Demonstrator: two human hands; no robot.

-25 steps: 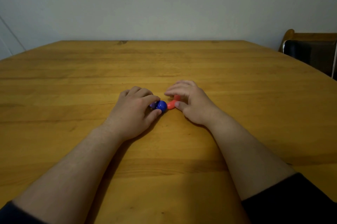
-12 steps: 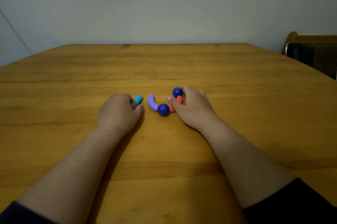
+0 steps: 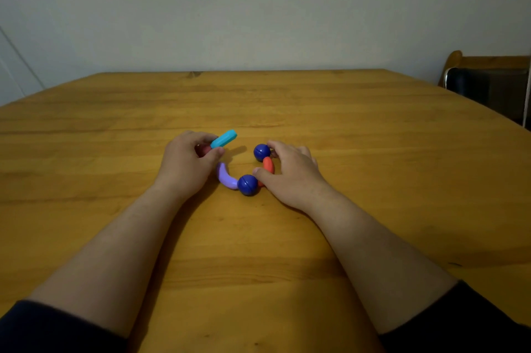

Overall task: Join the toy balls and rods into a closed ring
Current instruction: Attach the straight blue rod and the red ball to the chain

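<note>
A partial chain lies on the wooden table (image 3: pixel 258 237): a curved purple rod (image 3: pixel 225 177), a dark blue ball (image 3: pixel 247 184), a curved red rod (image 3: pixel 268 165) and a second dark blue ball (image 3: pixel 261 152). My right hand (image 3: pixel 290 174) rests on the red rod, thumb by the near ball, fingertips at the far ball. My left hand (image 3: pixel 188 164) pinches a teal rod (image 3: pixel 224 139), lifted and pointing up-right; something reddish shows inside its fingers. The chain's left side stands open between the purple rod and the far ball.
A dark chair (image 3: pixel 488 85) with a wooden back stands beyond the table's right edge. A pale wall rises behind the far edge of the table.
My left hand let go of the chain, moved left and raised the teal rod. My right hand slid back, uncovering the purple rod, both blue balls and the red rod.
</note>
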